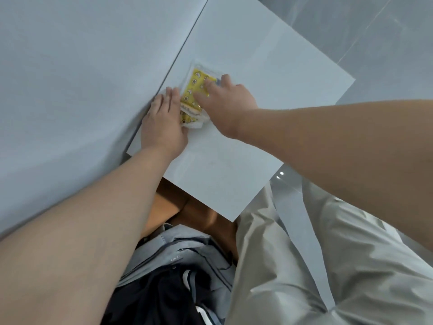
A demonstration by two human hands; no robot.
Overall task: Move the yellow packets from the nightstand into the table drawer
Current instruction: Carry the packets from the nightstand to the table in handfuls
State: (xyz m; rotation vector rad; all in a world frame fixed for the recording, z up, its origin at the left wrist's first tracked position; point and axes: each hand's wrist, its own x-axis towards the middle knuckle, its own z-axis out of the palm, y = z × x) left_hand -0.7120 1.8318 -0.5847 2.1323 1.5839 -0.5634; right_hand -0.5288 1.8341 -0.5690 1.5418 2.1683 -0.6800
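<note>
A small stack of yellow packets in clear wrapping lies on the white nightstand top, close to the wall. My left hand lies flat against the stack's left side, fingers straight, pressing it. My right hand comes from the right and rests on top of the packets, its fingers spread over them and partly hiding the far end. Both hands bracket the stack. No drawer of a table shows in the head view.
A pale wall runs along the nightstand's left edge. Below the top is an open wooden compartment with grey and black clothing. My light trouser leg fills the lower right, over a glossy grey tiled floor.
</note>
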